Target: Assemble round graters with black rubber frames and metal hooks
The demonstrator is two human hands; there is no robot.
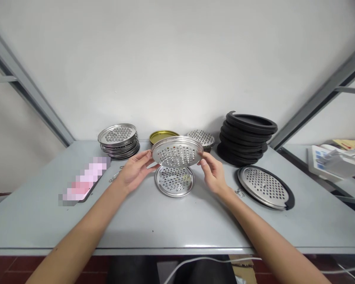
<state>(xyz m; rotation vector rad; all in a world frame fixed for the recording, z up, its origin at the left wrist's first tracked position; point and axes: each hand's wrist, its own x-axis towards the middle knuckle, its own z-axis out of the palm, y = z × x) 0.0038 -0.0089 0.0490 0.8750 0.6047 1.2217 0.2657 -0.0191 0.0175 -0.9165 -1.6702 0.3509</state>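
Between my two hands, a round metal grater plate (177, 153) is held up and tilted, its holed face toward me. My left hand (138, 169) pinches the left rim between thumb and fingers. On the right rim, my right hand (212, 170) grips in the same way. Below it, a second grater plate (175, 187) lies flat on the grey table (130, 228), its far edge hidden by the held one. Behind stand a gold-coloured round lid (162, 135) and another grater piece with raised teeth (201, 137), both partly covered.
A stack of metal grater plates (118, 136) stands back left, near a pixelated phone-like slab (87, 182). Black rings (245, 138) are piled back right. In front lies a grater plate with a black rim (264, 187). Small metal hooks (239, 193) lie beside my right forearm.
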